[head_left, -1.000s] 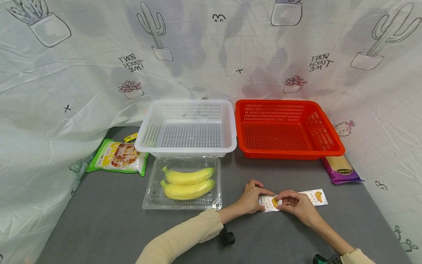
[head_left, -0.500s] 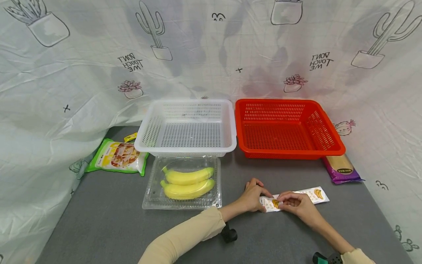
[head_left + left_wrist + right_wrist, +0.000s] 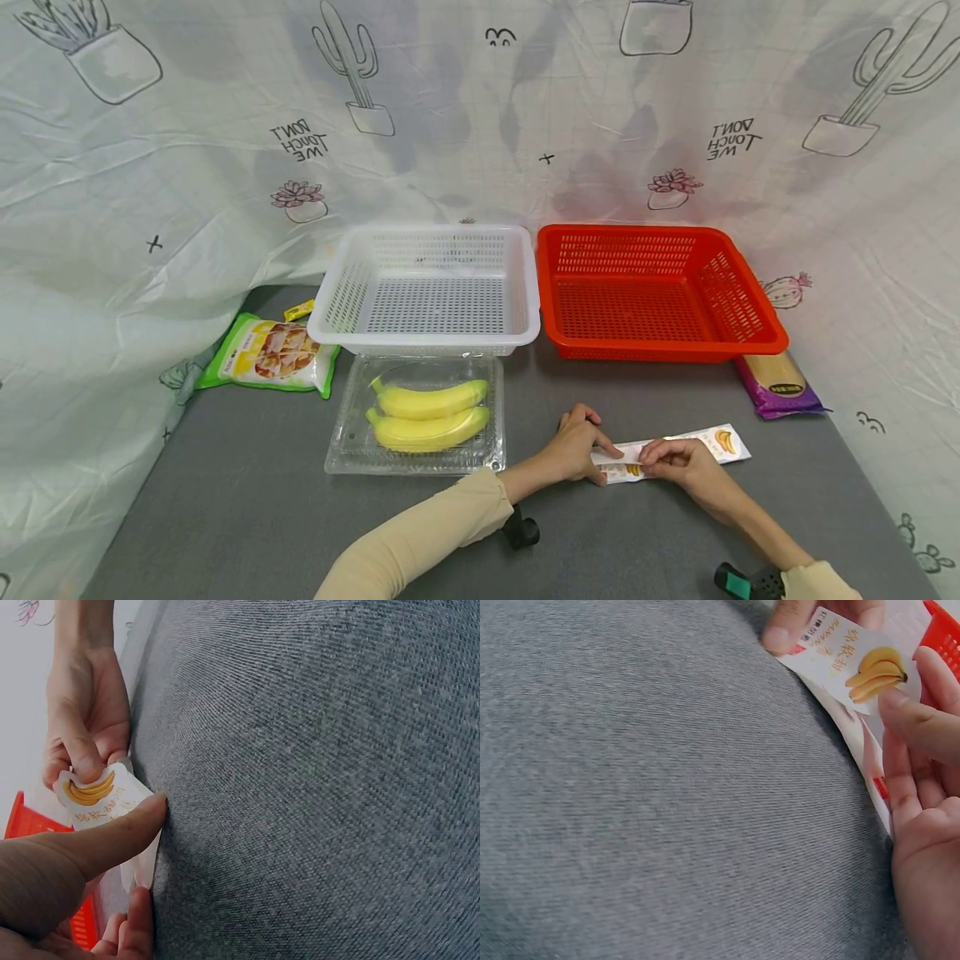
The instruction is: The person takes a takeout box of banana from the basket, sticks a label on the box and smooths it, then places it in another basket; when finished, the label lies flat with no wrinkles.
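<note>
Both hands work a white banana-printed packet [image 3: 678, 451] lying on the grey counter [image 3: 247, 500], near the right side in front of the red basket [image 3: 660, 287]. The left hand [image 3: 573, 448] pins its left end, grip grasping it between thumb and fingers; the right hand [image 3: 678, 465] pinches its middle.

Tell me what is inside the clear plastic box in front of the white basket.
The clear plastic box holds two yellow bananas lying side by side. Its lid looks closed, with the fruit showing through. The undersides of the bananas are hidden, and glare blurs the box's corners.
</note>
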`<state>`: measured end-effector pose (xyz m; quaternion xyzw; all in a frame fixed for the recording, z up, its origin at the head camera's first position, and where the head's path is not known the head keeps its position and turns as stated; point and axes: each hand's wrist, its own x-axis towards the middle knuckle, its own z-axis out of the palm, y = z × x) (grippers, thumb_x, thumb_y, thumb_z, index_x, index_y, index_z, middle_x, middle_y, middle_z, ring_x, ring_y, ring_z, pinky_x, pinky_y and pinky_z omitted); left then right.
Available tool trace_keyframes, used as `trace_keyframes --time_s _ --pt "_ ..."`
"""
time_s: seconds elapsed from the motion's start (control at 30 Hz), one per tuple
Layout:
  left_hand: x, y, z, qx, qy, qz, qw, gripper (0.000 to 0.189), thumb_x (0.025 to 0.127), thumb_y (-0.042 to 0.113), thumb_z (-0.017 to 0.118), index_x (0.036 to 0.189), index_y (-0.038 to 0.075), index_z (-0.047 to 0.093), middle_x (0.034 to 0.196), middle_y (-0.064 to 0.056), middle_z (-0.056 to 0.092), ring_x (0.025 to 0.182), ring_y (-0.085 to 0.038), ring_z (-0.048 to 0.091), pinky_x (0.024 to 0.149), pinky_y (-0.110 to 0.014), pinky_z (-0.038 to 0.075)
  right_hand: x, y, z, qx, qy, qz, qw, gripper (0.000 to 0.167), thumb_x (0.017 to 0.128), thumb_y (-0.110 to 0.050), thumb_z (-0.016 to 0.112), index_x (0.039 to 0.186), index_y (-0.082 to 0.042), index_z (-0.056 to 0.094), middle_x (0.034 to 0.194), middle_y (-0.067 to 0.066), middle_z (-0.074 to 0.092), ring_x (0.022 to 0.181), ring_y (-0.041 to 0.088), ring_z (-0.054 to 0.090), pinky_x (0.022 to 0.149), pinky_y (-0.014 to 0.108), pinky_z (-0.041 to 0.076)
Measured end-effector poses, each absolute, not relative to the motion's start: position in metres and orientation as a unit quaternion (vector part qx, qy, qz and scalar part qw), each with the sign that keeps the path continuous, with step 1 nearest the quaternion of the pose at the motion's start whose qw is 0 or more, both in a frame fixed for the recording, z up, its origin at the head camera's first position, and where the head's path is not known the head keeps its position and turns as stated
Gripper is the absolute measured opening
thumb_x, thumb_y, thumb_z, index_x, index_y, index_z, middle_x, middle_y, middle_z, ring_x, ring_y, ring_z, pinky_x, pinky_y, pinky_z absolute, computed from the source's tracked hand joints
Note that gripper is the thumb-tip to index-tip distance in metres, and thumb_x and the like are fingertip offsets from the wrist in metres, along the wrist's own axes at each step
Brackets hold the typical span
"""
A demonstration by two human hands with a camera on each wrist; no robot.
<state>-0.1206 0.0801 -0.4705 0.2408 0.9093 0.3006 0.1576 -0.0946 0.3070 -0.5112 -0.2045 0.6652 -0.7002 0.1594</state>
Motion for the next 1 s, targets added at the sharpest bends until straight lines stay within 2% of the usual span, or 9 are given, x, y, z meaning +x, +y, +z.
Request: trace_keyframes --time_s 0.1,0.17,0.3,0.43,0.57,0.67,0.73,0.9,1.0 --pt "-0.122 0.079 -0.469 0.250 0.909 0.288 0.168 0.047 0.056 0.018 0.094 0.100 0.022 0.078 0.115 0.000 0.045 0.095 -0.012 0.038 0.080 -0.016 0.033 -0.097 0.308 -0.512 -0.189 0.677 -0.690 0.172 0.021 0.087 0.013 0.059 0.097 -0.003 0.069 0.104 0.000 0.067 0.098 0.005 0.063 0.078 0.021 0.053" --pt "-0.123 0.078 -0.467 0.255 0.905 0.285 0.185 0.050 0.056 0.017 0.094 0.104 0.020 0.077 0.118 0.000 0.045 0.099 -0.013 0.039 0.083 -0.017 0.034 -0.098 0.308 -0.511 -0.184 0.688 -0.680 0.175 0.019 0.087 0.010 0.060 0.104 0.002 0.066 0.109 0.000 0.067 0.099 0.005 0.063 0.078 0.022 0.053" --pt "-0.127 0.073 -0.469 0.263 0.890 0.312 0.204 0.043 0.066 0.007 0.086 0.107 0.016 0.076 0.120 -0.002 0.047 0.104 -0.012 0.041 0.079 -0.014 0.037 -0.098 0.306 -0.509 -0.198 0.689 -0.675 0.173 0.026 0.088 0.010 0.059 0.115 0.014 0.058 0.118 0.000 0.064 0.102 0.008 0.063 0.078 0.023 0.053" --pt "-0.124 0.065 -0.478 0.255 0.871 0.392 0.149 0.029 0.074 -0.003 0.071 0.101 0.008 0.076 0.107 -0.004 0.058 0.099 -0.008 0.046 0.074 -0.010 0.039 -0.098 0.305 -0.509 -0.219 0.688 -0.673 0.160 0.021 0.089 0.013 0.056 0.110 0.015 0.059 0.118 0.002 0.064 0.104 0.008 0.062 0.080 0.022 0.053" --pt "-0.114 0.059 -0.485 0.178 0.833 0.514 0.104 0.023 0.079 -0.004 0.067 0.099 0.003 0.074 0.095 -0.005 0.061 0.084 -0.005 0.053 0.073 -0.012 0.044 -0.097 0.300 -0.507 -0.197 0.749 -0.622 0.115 0.014 0.089 0.007 0.060 0.101 0.008 0.067 0.109 0.009 0.066 0.098 0.006 0.063 0.075 0.020 0.053" --pt "-0.108 0.057 -0.488 0.128 0.789 0.593 0.097 0.023 0.078 -0.006 0.070 0.100 0.000 0.072 0.092 -0.007 0.061 0.078 -0.006 0.058 0.069 -0.014 0.049 -0.096 0.294 -0.505 -0.150 0.795 -0.584 0.071 0.012 0.088 0.001 0.065 0.098 0.004 0.070 0.103 0.011 0.067 0.091 0.006 0.063 0.071 0.019 0.052" --pt "-0.107 0.058 -0.488 0.117 0.772 0.618 0.098 0.025 0.076 -0.007 0.074 0.100 -0.001 0.072 0.092 -0.010 0.062 0.077 -0.009 0.062 0.067 -0.014 0.051 -0.097 0.291 -0.504 -0.121 0.807 -0.575 0.054 0.012 0.087 0.000 0.067 0.098 0.005 0.070 0.101 0.008 0.067 0.090 0.005 0.063 0.070 0.018 0.051" --pt "-0.110 0.060 -0.491 0.129 0.775 0.613 0.089 0.033 0.069 -0.008 0.080 0.100 -0.001 0.071 0.090 -0.013 0.070 0.069 -0.012 0.067 0.059 -0.014 0.049 -0.097 0.286 -0.504 -0.091 0.801 -0.590 0.053 0.018 0.082 0.002 0.072 0.097 0.010 0.068 0.099 -0.007 0.066 0.088 0.000 0.061 0.068 0.017 0.051" --pt "-0.110 0.060 -0.493 0.139 0.785 0.599 0.078 0.036 0.066 -0.011 0.080 0.099 -0.001 0.071 0.084 -0.012 0.070 0.063 -0.009 0.064 0.055 -0.013 0.047 -0.097 0.286 -0.506 -0.095 0.798 -0.593 0.052 0.018 0.080 0.004 0.073 0.096 0.010 0.068 0.098 -0.009 0.065 0.086 0.001 0.060 0.066 0.017 0.050"
